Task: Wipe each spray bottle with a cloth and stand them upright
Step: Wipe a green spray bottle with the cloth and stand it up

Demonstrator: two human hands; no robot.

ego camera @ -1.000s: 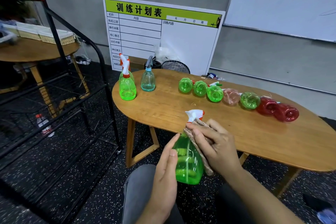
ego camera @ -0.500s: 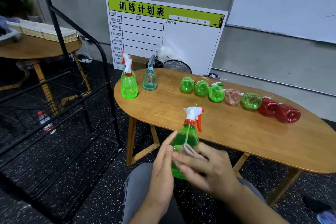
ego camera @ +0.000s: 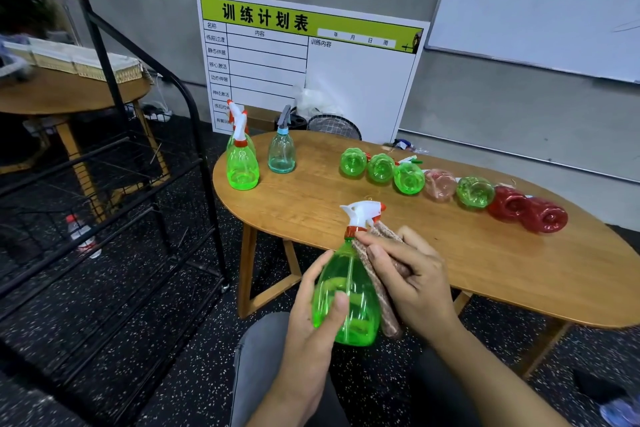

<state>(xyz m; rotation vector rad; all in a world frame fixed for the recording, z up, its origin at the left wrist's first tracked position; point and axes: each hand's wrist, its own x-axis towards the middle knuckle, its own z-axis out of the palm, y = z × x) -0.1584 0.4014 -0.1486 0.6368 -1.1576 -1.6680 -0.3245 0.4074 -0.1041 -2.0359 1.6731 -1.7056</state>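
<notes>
My left hand (ego camera: 313,314) grips the lower body of a green spray bottle (ego camera: 348,291) with a white and orange trigger head, held upright in front of the table edge. My right hand (ego camera: 410,282) holds a brownish cloth (ego camera: 381,288) against the bottle's right side and neck. On the oval wooden table (ego camera: 450,253), two green bottles (ego camera: 242,166) and a pale blue bottle (ego camera: 281,154) stand upright at the left end. Several bottles lie on their sides in a row: green ones (ego camera: 381,168), a pink one (ego camera: 440,184) and two red ones (ego camera: 526,211).
A black metal rack (ego camera: 114,201) stands to the left, with a small water bottle (ego camera: 81,236) on the floor behind it. A green-headed planning board (ego camera: 311,62) leans on the wall behind the table. My grey-trousered knee (ego camera: 259,357) is below the hands.
My right hand has slid the cloth from the front of the bottle's lower body up along its right side to the neck. The bottle's trigger head has turned slightly.
</notes>
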